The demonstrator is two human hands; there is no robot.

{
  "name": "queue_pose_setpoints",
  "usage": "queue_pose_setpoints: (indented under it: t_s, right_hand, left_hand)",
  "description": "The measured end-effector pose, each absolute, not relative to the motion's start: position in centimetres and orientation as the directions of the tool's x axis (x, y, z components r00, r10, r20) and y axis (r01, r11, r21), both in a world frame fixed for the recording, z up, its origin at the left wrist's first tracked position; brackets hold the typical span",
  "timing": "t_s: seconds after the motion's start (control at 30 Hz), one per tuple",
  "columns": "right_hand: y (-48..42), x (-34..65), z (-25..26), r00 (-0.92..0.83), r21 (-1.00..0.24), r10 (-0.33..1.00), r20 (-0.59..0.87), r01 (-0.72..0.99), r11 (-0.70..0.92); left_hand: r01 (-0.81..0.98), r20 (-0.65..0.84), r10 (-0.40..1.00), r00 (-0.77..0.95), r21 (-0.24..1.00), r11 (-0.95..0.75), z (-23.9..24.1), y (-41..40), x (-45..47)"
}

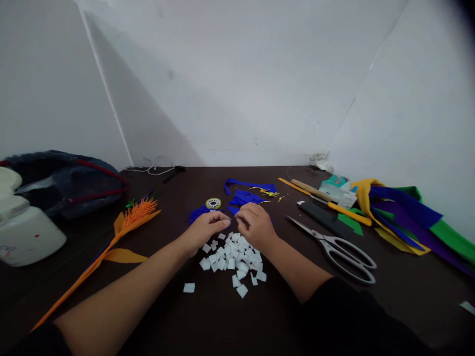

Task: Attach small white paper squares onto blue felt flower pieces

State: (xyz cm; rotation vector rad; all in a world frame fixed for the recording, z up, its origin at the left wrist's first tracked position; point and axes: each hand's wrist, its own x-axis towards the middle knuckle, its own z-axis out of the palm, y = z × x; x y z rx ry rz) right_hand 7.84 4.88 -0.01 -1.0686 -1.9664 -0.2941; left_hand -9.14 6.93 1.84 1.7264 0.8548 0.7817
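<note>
My left hand (207, 230) hovers over the far side of a heap of small white squares (232, 262), with its thumb and fingers drawn together. Facing it, my right hand (257, 226) is curled, its fingertips pinched close to the left ones. Whatever lies between the fingertips is too small or hidden to make out. Just beyond the hands are blue fringed strands (196, 214), a round yellow-rimmed spool (213, 203) and blue cut material (247, 197) with yellow bits on it. One white square (189, 288) lies apart from the heap, at its near left.
Scissors (334, 244) lie to the right, near a dark flat case (324, 219) and a yellow-handled tool (349, 213). Coloured sheets (404, 217) pile up farther right. At left are an orange handmade flower (126, 230), a white bottle (29, 235) and a dark bag (81, 183).
</note>
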Motion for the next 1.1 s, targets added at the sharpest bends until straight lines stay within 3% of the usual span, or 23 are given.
queue_pose_setpoints:
  t_s: [0.5,0.77,0.93,1.1]
  right_hand:
    - [4.6,6.9,-0.2,-0.365,-0.039,0.551,0.751,0.807,0.589]
    - [4.4,6.1,-0.4,-0.350,-0.078,0.560,0.751,0.795,0.602]
    - [5.9,8.7,-0.1,-0.187,-0.226,0.630,0.754,0.826,0.516]
    - [8.7,17.2,-0.7,0.262,-0.404,0.665,0.699,0.912,0.066]
  left_hand:
    - [0.328,0.235,0.866,0.441,0.856,-0.400,1.4,6.8,-8.6]
    - [0.348,0.230,0.849,0.475,0.837,-0.422,1.1,6.6,-8.3]
    - [0.288,0.200,0.860,0.469,0.887,-0.362,1.2,6.6,-8.5]
    - [0.170,0.144,0.891,0.431,0.957,-0.237,1.1,6.9,-9.0]
